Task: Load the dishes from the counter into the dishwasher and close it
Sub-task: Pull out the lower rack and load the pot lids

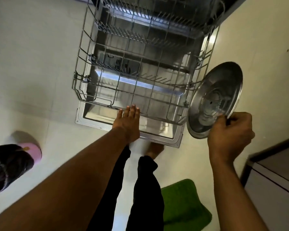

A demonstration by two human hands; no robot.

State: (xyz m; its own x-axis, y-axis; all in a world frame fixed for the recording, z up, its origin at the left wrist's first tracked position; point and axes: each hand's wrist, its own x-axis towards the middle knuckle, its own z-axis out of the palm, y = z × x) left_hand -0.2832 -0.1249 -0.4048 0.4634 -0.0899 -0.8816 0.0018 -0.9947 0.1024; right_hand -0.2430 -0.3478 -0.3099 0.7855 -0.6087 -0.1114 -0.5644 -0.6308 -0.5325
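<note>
Dishwasher [93, 117] stands open on pale floor [40, 55] near green mat [185, 205].

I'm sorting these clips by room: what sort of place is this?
Most likely a home kitchen: an open dishwasher with its wire rack pulled out, a steel lid gripped by the right hand, and a green floor mat.

Shiny steel lid [214, 100]; grey wire rack [132, 67].

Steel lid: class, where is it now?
Head view, right side: the right hand grips the steel lid by its rim, beside the dishwasher rack.
</note>
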